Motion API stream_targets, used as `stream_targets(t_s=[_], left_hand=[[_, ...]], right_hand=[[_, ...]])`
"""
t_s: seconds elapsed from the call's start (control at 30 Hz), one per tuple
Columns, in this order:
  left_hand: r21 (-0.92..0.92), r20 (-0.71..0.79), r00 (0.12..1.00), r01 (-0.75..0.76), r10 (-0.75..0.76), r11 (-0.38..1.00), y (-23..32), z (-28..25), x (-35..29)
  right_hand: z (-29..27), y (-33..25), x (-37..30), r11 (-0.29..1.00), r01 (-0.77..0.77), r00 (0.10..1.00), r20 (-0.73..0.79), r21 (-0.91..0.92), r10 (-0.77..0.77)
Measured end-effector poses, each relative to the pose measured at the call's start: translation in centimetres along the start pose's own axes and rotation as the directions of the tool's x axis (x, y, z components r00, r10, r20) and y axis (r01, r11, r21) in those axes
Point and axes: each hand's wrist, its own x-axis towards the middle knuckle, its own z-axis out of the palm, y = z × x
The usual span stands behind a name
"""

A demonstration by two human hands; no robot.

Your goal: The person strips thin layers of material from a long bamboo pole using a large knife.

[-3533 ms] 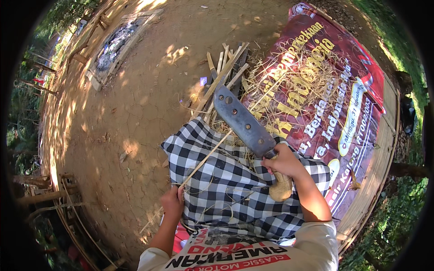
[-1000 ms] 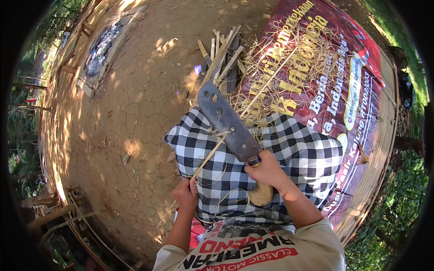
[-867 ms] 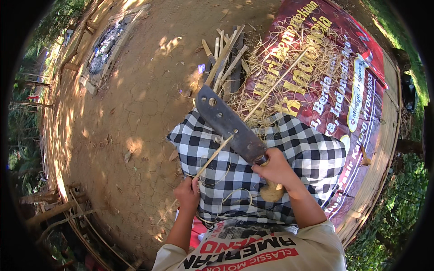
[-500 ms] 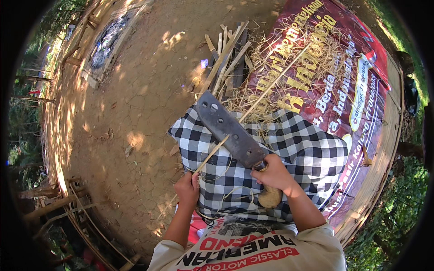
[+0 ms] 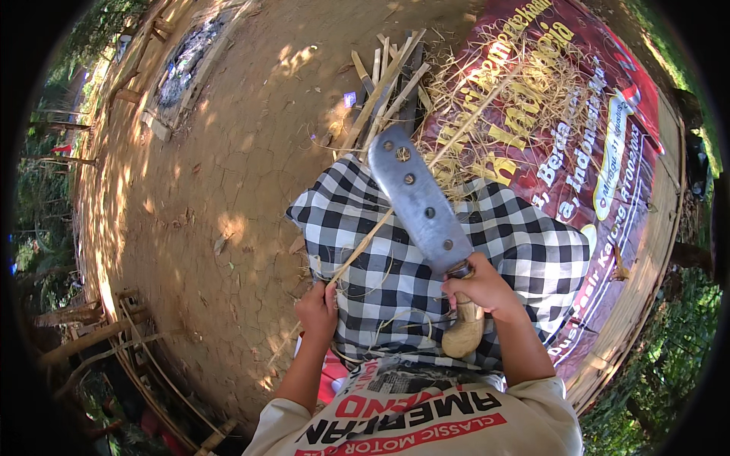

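Observation:
My left hand (image 5: 316, 310) is closed round a long, thin bamboo strip (image 5: 363, 243). The strip slants up and away to the right, over my lap, and passes beneath a broad cleaver (image 5: 428, 213). That cleaver has a grey blade with several round holes and a curved wooden handle. My right hand (image 5: 484, 287) grips the handle close to the blade, whose tip points away and slightly left. Whether the blade touches the strip I cannot tell. A black-and-white checked cloth (image 5: 525, 222) covers my lap under both hands.
Beyond my knees lies a pile of split bamboo pieces (image 5: 386, 95). Curly shavings (image 5: 487, 114) are strewn over a dark red printed banner (image 5: 601, 251) on the right. Bare earth (image 5: 190, 251) spreads to the left, with a framed ash patch (image 5: 186, 68) farther off.
The cleaver has moved away and to the right along the strip, and its blade has turned more upright and catches more light. My left hand keeps its hold, almost unmoved.

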Motion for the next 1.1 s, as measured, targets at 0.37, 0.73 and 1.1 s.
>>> stream_targets(t_s=[0.37, 0.73, 1.1], left_hand=[[-0.051, 0.003, 1.0, 0.023, -0.023, 0.998, -0.3, 0.0, -0.3], [-0.062, 0.012, 1.0, 0.015, -0.014, 0.998, 0.1, -0.3, -0.1], [-0.051, 0.038, 0.999, 0.035, -0.033, 0.998, 0.1, -0.3, 0.0]], right_hand=[[1.2, 1.2, 0.9, 0.964, 0.045, 0.999, 0.033, -0.263, -0.037], [2.8, 1.1, 0.2, 0.868, 0.135, 0.989, 0.005, -0.477, -0.151], [3.3, 1.1, -0.2, 0.777, 0.201, 0.965, -0.018, -0.597, -0.263]])
